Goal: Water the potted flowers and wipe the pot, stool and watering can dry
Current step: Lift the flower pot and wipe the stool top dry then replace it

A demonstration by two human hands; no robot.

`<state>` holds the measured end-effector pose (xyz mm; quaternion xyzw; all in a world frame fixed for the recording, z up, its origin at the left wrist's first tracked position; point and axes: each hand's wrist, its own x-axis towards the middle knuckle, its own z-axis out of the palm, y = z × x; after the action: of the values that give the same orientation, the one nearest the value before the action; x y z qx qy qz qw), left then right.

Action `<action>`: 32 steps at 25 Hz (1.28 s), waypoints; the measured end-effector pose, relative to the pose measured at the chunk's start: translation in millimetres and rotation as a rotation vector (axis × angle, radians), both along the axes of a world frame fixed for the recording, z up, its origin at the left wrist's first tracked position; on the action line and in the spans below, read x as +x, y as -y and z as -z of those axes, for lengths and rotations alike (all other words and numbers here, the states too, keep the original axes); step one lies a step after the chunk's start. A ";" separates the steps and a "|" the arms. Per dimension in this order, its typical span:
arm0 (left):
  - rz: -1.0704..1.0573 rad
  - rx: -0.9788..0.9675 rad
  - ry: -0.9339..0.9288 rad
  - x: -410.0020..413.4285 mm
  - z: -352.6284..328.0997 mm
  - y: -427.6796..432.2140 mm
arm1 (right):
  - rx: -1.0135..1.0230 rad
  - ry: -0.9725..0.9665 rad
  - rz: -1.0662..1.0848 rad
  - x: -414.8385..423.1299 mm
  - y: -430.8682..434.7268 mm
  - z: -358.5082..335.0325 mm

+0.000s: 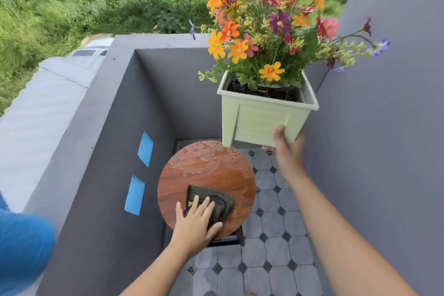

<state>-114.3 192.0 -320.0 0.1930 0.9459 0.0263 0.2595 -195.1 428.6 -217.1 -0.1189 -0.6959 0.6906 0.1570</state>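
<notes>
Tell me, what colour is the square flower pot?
The flower pot is pale green, seen clearly in the head view.

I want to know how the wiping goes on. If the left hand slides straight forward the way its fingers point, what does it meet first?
Probably only wet stool top. The left hand presses the dark cloth, fingers pointing toward the far rim's water drops. The lifted pot looks higher.
</notes>
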 end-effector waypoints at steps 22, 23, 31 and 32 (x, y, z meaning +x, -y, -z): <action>0.002 0.164 -0.154 -110.0 43.6 -85.0 | -0.089 -0.042 0.127 -50.3 -12.0 26.7; -0.041 0.154 -0.159 -121.7 43.8 -82.4 | -0.085 -0.053 0.124 -53.6 -11.8 26.2; -0.307 0.058 -0.206 -165.7 46.8 -30.5 | -0.062 -0.086 0.079 -70.3 -8.8 19.7; -0.341 0.048 -0.208 -164.2 47.1 -23.6 | -0.062 -0.090 0.074 -70.5 -7.1 19.9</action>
<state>-278.5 215.5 -367.1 0.0380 0.9857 0.0724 0.1475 -265.7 435.7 -236.9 -0.1180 -0.6616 0.7102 0.2097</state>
